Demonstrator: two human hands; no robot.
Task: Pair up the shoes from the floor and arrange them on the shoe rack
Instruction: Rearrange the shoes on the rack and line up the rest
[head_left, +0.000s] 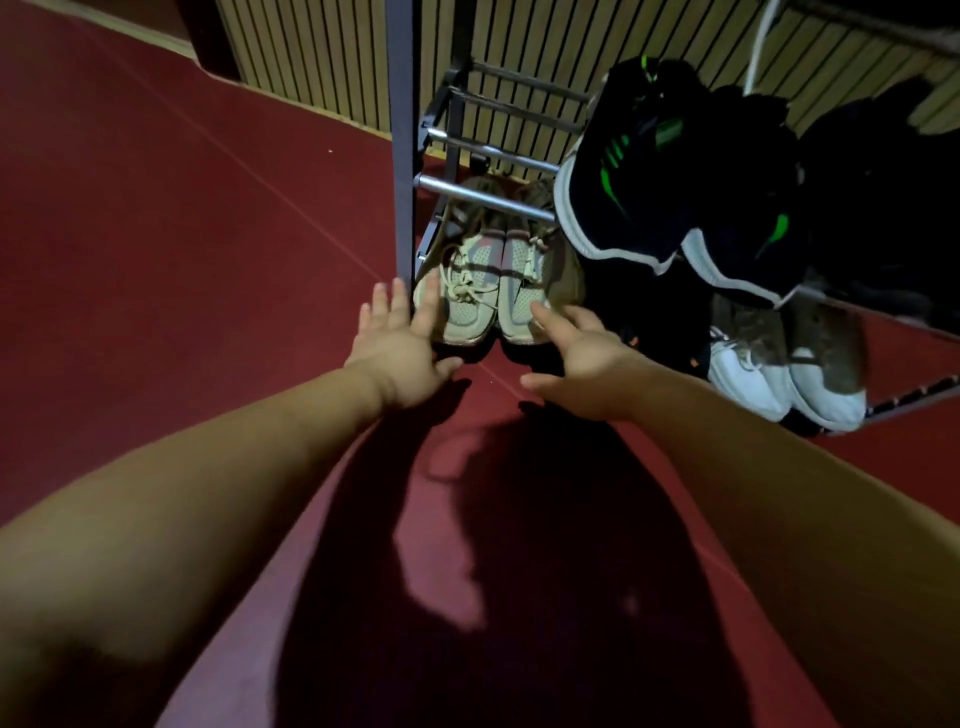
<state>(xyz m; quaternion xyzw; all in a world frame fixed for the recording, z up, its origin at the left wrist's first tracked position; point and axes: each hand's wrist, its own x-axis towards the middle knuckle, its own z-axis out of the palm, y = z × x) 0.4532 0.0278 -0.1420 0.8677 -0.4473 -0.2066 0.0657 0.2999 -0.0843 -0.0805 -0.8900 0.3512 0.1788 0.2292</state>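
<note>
A pair of beige mesh sneakers (493, 291) stands side by side at the bottom left of the grey metal shoe rack (402, 156), toes toward me. My left hand (400, 348) is open just left of the pair, fingers spread near the rack's post. My right hand (582, 353) is open just right of the pair, its fingertips close to the right sneaker's toe. Neither hand holds anything. On the shelf above sit black sneakers with green stripes (670, 171). A white and grey pair (789, 358) sits at the bottom right.
The floor (182, 234) is dark red. A slatted wooden wall (322, 57) runs behind the rack. Between the beige and white pairs lies something dark (649, 317), too shadowed to make out. More dark items (883, 197) fill the shelf's right end.
</note>
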